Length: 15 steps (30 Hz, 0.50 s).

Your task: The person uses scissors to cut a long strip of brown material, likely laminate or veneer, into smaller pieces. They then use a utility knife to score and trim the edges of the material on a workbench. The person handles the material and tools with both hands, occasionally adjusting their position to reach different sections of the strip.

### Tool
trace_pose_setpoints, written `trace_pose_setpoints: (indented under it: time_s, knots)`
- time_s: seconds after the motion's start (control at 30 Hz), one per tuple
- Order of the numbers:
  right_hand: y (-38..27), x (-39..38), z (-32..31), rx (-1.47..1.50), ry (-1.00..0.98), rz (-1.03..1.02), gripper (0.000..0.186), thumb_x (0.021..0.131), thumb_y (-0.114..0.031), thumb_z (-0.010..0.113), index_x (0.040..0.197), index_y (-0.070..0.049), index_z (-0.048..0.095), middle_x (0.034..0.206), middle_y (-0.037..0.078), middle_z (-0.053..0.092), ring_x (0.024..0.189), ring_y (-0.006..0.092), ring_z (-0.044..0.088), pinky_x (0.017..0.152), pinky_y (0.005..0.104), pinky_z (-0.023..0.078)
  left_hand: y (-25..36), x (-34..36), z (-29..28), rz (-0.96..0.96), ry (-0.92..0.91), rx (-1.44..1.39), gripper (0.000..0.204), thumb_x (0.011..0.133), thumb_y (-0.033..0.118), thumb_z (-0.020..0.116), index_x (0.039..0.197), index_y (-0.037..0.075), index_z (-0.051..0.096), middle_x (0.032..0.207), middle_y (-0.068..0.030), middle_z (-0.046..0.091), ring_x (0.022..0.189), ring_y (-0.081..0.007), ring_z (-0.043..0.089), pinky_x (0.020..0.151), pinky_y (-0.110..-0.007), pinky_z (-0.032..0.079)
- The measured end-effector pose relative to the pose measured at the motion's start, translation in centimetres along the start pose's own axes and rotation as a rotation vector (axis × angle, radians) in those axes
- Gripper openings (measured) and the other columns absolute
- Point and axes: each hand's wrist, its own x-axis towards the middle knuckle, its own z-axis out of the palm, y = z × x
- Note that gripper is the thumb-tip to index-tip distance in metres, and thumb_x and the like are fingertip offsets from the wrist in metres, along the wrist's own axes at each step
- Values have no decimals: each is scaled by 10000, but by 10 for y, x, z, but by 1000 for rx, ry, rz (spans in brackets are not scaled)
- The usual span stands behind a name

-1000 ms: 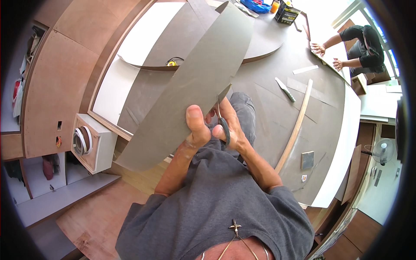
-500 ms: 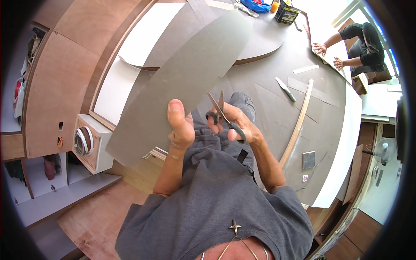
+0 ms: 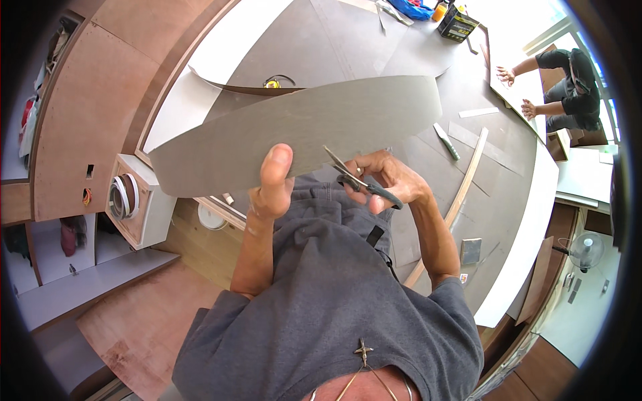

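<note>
A long grey sheet [image 3: 294, 127], thin and flat with one curved end, lies across my view above my lap. My left hand [image 3: 271, 184] grips its near edge, thumb on top and the other fingers hidden beneath. In my right hand [image 3: 391, 177] is a pair of scissors [image 3: 361, 184] with dark handles. Their blades point up and left over the sheet's near edge and look nearly closed. Whether the blades touch the sheet, I cannot tell.
On the grey worktop [image 3: 414, 247] lie a knife [image 3: 447, 142], a wooden strip [image 3: 461, 180] and a dark square block [image 3: 471, 251]. A tape measure [image 3: 272, 83] is beyond the sheet, a black can [image 3: 458, 25] farther back. At the right, another person's hands [image 3: 518, 93] rest on a white panel.
The grey sheet has swung from a steep slant to nearly level, uncovering the tape measure. My right hand has shifted right, and the scissor blades have come closer together.
</note>
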Motion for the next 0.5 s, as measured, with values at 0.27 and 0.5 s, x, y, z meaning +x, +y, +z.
trace_pose_setpoints:
  time_s: [0.27, 0.5]
  knots:
    - [2, -4, -2, 63, -19, 57, 625, 675, -626, 774, 775, -49, 553, 670, -14, 514, 631, 93, 485, 582, 263, 366, 17, 3, 3, -101, -68, -3, 409, 914, 188, 467, 1238, -56, 520, 1207, -123, 586, 1088, -177, 566, 915, -291, 455]
    - [6, -8, 0, 130, 47, 150, 723, 551, -669, 843, 774, -26, 598, 638, -36, 501, 569, 65, 439, 504, 221, 290, -6, 6, -5, 415, -56, 529, 379, 850, -80, 586, 1200, 63, 563, 964, -126, 656, 770, -240, 623, 756, -366, 531]
